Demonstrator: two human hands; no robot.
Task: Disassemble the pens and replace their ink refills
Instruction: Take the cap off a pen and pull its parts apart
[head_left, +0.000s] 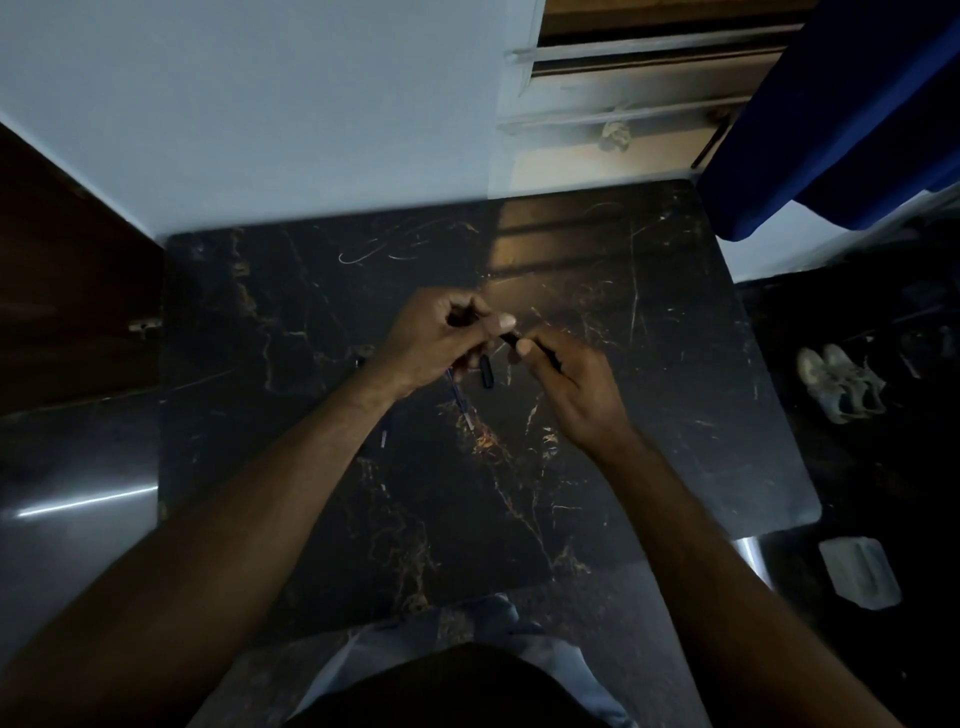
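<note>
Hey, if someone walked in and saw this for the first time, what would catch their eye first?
Two bare hands meet over the middle of the dark marble table: the left hand and right hand grip a black pen between them. Just below them a thin blue refill slants down. On the floor at far right sits a pair of pale shoes.

Both hands (441, 332) (566, 384) above the table (649, 441), refill (460, 400) beneath the left hand, shoes (841, 384) right of table

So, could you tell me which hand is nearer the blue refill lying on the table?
Left. The left hand sits directly above the blue refill; the right hand is off to its right, gripping a dark pen part.
</note>
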